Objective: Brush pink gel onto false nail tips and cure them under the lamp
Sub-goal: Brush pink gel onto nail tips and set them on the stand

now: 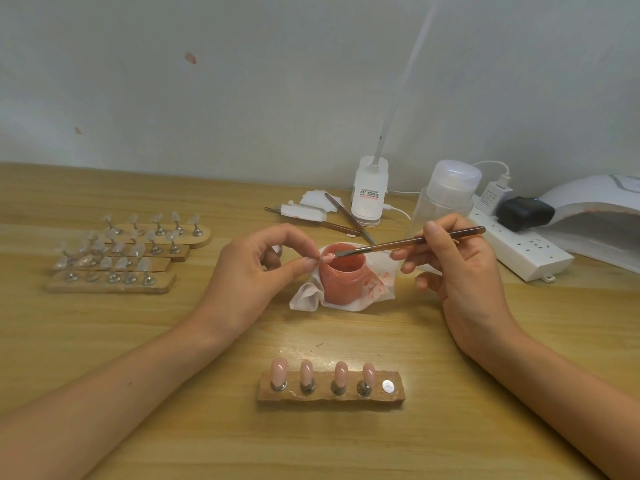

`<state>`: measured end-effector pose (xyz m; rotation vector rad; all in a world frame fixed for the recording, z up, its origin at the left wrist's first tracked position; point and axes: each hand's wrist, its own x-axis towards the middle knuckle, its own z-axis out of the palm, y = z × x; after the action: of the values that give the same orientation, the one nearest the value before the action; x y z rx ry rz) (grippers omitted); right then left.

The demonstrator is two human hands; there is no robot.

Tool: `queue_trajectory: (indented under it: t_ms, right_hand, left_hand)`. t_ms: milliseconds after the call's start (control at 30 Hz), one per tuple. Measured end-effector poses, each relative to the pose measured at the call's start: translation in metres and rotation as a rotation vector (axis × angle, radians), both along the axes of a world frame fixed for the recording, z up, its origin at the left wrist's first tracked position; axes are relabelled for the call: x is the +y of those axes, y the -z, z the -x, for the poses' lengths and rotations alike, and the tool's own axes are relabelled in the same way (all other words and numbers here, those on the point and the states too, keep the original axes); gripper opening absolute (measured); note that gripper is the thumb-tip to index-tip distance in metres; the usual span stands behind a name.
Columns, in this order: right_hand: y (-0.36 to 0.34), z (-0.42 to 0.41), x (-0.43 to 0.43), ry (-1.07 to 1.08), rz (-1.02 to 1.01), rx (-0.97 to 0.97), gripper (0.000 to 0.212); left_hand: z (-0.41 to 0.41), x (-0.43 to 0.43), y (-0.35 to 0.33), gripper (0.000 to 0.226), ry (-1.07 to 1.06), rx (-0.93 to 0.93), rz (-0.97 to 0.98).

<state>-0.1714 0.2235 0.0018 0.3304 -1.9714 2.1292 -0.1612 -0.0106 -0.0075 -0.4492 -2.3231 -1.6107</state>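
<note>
1. Head view, centre: the left hand (pixel 249 268) is raised above the table (pixel 173 341). Its grip is closed in a pinch, with thumb and forefinger holding a small nail tip (pixel 323 258) at the near-left rim of the open pink gel jar (pixel 341 277).
2. The right hand (pixel 460 268) has its grip closed round a brown-handled brush (pixel 415 241). The handle slants up to the right, and the bristle end meets the pinched tip over the jar's mouth.
3. The jar stands mid-table between the two hands on a crumpled white tissue (pixel 377 282) smeared with pink.
4. Nearer the person lies a wooden holder (pixel 330 396) with four pink-coated tips standing in a row; a metal disc (pixel 388 386) shows at its right end.
5. At the far left, several more holders (pixel 114 287) lie overlapped, carrying clear tips.
6. At the far right sits the white curing lamp (pixel 595 223), just behind a white power strip (pixel 519 251). A clear bottle (pixel 446 195) and a clip-on desk lamp (pixel 369 195) stand near the wall.
</note>
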Motion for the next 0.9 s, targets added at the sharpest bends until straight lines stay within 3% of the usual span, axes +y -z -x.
queue_trajectory:
  t_ms: [900]
  right_hand:
    - [-0.0008,-0.0007,-0.0010,0.017,-0.018,0.017,0.021]
  left_hand:
    - [-0.0002,-0.0005,0.0008,0.011,0.002,0.000,-0.011]
